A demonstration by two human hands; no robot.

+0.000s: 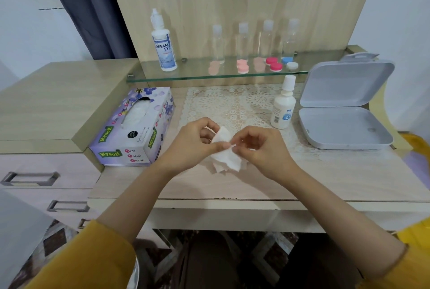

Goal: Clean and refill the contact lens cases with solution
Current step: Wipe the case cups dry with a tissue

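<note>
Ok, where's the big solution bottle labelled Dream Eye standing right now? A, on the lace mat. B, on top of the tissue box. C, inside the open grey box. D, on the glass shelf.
D: the Dream Eye bottle stands upright at the left end of the glass shelf.

Whatever the hands pinched at the frame's center was hidden inside the crumpled tissue. The small bottle label print was too small to read. A yellow object was cut off at the right edge.
</note>
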